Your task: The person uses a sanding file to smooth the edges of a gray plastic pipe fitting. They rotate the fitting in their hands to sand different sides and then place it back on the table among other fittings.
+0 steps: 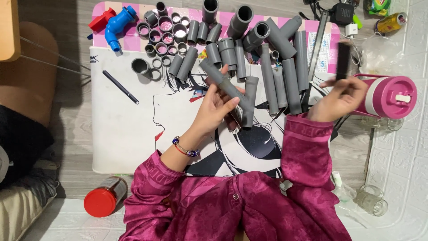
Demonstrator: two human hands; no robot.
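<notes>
Left hand [216, 107] grasps grey pipe [221, 80] mid-frame, joined at tee [248, 105] | right hand [339, 100] clenched round dark stick [343, 60], right of centre | risk: loose joint, tee could drop onto pipe pile [285, 85]

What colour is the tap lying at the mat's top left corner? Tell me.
Blue: the plastic tap is bright blue, beside a red piece. The head view shows it best.

Bright, even light; soft shadows; right hand [339, 99] motion-blurred; rest sharp.
</notes>
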